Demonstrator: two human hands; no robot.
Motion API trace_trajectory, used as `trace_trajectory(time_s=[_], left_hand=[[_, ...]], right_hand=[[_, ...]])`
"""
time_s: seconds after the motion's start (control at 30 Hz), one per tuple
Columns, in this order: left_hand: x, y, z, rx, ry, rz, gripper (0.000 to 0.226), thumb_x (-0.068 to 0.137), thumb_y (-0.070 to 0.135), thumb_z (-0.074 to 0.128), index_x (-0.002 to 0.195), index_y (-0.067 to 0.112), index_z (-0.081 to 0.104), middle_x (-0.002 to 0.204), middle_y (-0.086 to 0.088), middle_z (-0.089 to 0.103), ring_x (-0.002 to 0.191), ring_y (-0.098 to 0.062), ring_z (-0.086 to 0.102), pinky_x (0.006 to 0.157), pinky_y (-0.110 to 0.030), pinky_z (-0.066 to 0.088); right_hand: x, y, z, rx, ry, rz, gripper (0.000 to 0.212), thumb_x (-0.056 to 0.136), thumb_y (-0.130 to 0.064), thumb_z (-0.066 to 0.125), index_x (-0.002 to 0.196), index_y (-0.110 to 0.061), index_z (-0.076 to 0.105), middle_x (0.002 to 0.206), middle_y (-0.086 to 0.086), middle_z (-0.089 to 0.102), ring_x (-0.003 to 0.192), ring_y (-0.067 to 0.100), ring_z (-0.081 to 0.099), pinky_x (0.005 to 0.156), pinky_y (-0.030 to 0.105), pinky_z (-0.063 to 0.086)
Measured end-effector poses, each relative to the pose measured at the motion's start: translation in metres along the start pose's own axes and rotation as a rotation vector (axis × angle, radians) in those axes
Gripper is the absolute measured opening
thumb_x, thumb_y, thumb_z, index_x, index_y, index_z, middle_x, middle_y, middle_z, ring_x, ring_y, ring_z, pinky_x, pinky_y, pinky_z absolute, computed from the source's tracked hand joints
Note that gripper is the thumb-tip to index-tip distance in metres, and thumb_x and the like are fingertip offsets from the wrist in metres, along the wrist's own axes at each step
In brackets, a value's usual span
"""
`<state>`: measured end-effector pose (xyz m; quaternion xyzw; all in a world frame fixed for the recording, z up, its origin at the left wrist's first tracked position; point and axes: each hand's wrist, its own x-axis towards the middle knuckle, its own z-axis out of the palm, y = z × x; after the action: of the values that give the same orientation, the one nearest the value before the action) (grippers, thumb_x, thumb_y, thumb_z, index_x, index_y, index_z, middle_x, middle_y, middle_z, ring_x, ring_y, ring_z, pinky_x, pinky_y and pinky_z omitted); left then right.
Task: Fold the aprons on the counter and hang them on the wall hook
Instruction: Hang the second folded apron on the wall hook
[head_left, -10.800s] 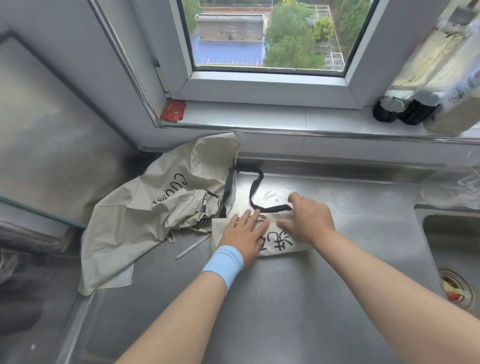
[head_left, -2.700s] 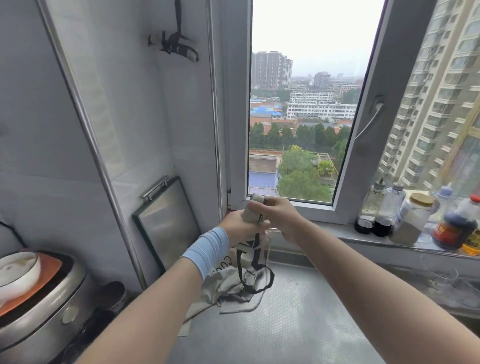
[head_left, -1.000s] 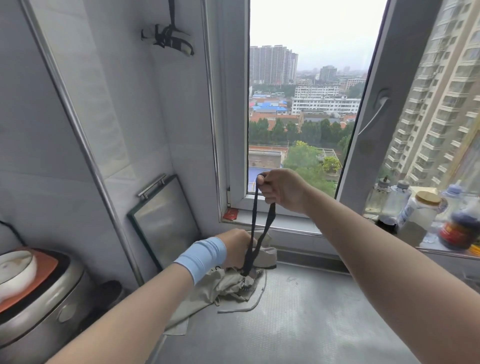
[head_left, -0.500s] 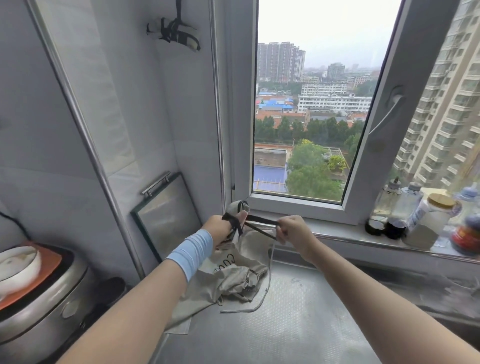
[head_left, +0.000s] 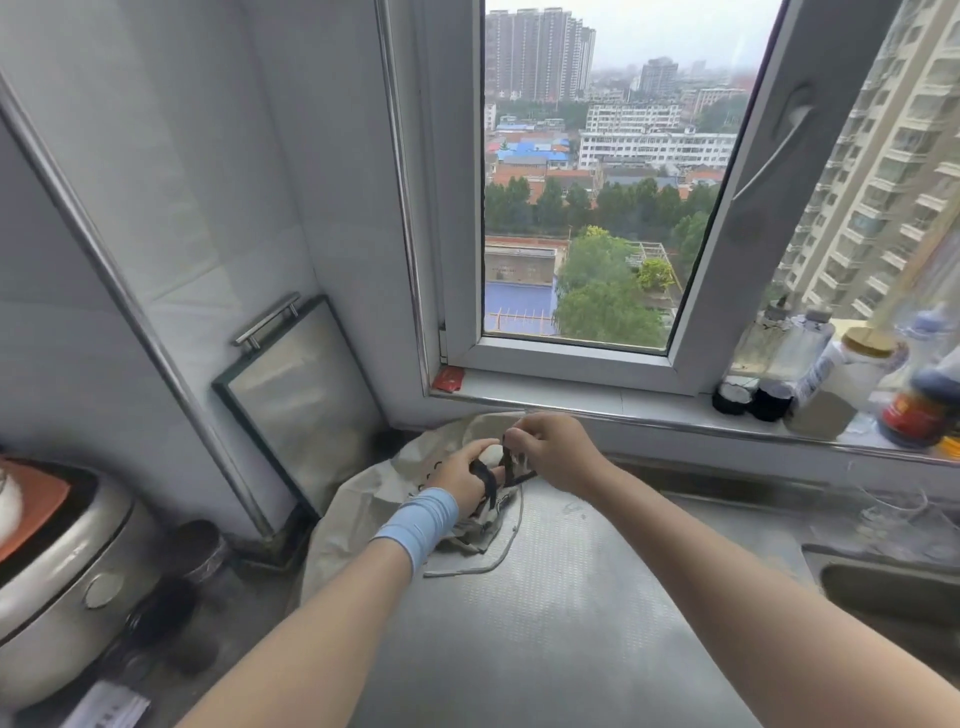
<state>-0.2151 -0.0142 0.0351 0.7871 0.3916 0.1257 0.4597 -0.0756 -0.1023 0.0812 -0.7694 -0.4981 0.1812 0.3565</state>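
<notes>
Both grips meet over the far end of the worktop (head_left: 571, 613), just under the window sill (head_left: 597, 397). Far left, a rounded rice cooker (head_left: 62, 566) with a glossy pale shell sits at the edge of view. Next along, a flat steel board (head_left: 306, 400) with a bar handle leans upright against the white tiled wall (head_left: 171, 182). Now the loose apron (head_left: 363, 514): crumpled beige cloth, matte and creased, heaped in the corner on the worktop, a thin pale cord of it curling out across the dimpled steel. My left hand (head_left: 467, 480), pale blue wristband (head_left: 418, 525) behind it, is curled with its fingers closed around the small folded apron bundle (head_left: 488, 453), a smooth rounded roll of the same beige, held just above the heap. A narrow black strap (head_left: 485, 480) crosses over my left fingers. My right hand (head_left: 553, 449) comes in from the right, knuckles up, thumb and fingertips pinching that black strap close against the bundle, so the two hands nearly touch. Both forearms run long and straight up from the bottom of view. Further right, glass bottles and jars (head_left: 831, 374) crowd the sill, blurred, and the rim of a sink (head_left: 883, 577) cuts into the steel.
</notes>
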Motion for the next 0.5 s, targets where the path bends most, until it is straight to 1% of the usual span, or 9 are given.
trace_trajectory(time_s=[0.03,0.1,0.13,0.2,0.27,0.3,0.4,0.43,0.5], left_hand=[[-0.002,-0.005,0.008,0.021,-0.04,0.004,0.034,0.087,0.038,0.064,0.119,0.047,0.056,0.099,0.012,0.067,0.091,-0.012,0.062,0.079,-0.02,0.049],[0.001,-0.02,0.027,0.074,-0.1,-0.002,0.038,0.092,0.025,0.057,0.125,0.044,0.055,0.097,0.008,0.067,0.082,-0.009,0.06,0.065,-0.014,0.045],[0.002,-0.026,0.035,0.091,-0.126,-0.006,0.041,0.093,0.021,0.054,0.128,0.042,0.053,0.099,0.006,0.067,0.083,-0.01,0.061,0.066,-0.013,0.046],[0.005,-0.047,0.055,0.153,-0.211,-0.019,0.047,0.092,0.018,0.05,0.132,0.042,0.05,0.109,0.002,0.065,0.096,-0.017,0.062,0.078,-0.024,0.05],[0.008,-0.07,0.077,0.188,-0.286,-0.064,0.047,0.089,0.023,0.048,0.131,0.045,0.046,0.117,-0.003,0.061,0.101,-0.026,0.061,0.086,-0.036,0.052],[0.01,-0.084,0.087,0.197,-0.301,-0.086,0.047,0.088,0.028,0.049,0.131,0.047,0.043,0.122,-0.005,0.057,0.104,-0.027,0.06,0.09,-0.039,0.051],[0.006,-0.11,0.11,0.202,-0.29,-0.116,0.052,0.09,0.037,0.051,0.139,0.043,0.034,0.14,-0.002,0.042,0.119,-0.024,0.051,0.101,-0.033,0.041],[0.004,-0.117,0.116,0.204,-0.283,-0.123,0.053,0.091,0.035,0.05,0.141,0.039,0.032,0.142,-0.001,0.04,0.121,-0.023,0.05,0.103,-0.033,0.04],[0.001,-0.132,0.129,0.246,-0.278,-0.127,0.056,0.091,0.02,0.049,0.143,0.032,0.03,0.144,-0.004,0.04,0.122,-0.026,0.049,0.103,-0.035,0.039]], right_hand=[[-0.002,0.011,0.006,0.0,-0.011,0.041,0.019,0.09,-0.031,0.062,0.079,-0.023,0.076,0.074,-0.008,0.07,0.069,0.007,0.06,0.065,0.026,0.046],[-0.008,0.034,0.023,0.049,-0.03,0.134,0.016,0.088,-0.03,0.066,0.083,-0.02,0.078,0.07,-0.007,0.069,0.06,0.008,0.059,0.058,0.023,0.046],[-0.012,0.045,0.032,0.079,-0.043,0.179,0.014,0.087,-0.028,0.067,0.083,-0.019,0.077,0.066,-0.006,0.068,0.055,0.009,0.059,0.054,0.022,0.046],[-0.021,0.069,0.051,0.101,-0.086,0.26,0.013,0.087,-0.025,0.068,0.082,-0.018,0.078,0.062,-0.006,0.068,0.056,0.012,0.064,0.056,0.024,0.052],[-0.029,0.093,0.073,0.105,-0.125,0.305,0.013,0.086,-0.025,0.068,0.083,-0.019,0.079,0.063,-0.006,0.07,0.062,0.012,0.069,0.065,0.031,0.058],[-0.033,0.103,0.082,0.104,-0.14,0.32,0.013,0.086,-0.025,0.068,0.083,-0.019,0.079,0.066,-0.005,0.071,0.064,0.013,0.07,0.068,0.033,0.059],[-0.043,0.125,0.107,0.096,-0.172,0.332,0.013,0.087,-0.021,0.067,0.08,-0.019,0.079,0.081,-0.005,0.072,0.075,0.016,0.069,0.072,0.038,0.057],[-0.046,0.13,0.115,0.096,-0.179,0.324,0.014,0.086,-0.02,0.066,0.078,-0.019,0.078,0.084,-0.006,0.07,0.078,0.015,0.068,0.074,0.04,0.057],[-0.052,0.14,0.129,0.08,-0.203,0.312,0.014,0.084,-0.019,0.065,0.075,-0.02,0.076,0.088,-0.007,0.067,0.084,0.014,0.065,0.079,0.04,0.056]])
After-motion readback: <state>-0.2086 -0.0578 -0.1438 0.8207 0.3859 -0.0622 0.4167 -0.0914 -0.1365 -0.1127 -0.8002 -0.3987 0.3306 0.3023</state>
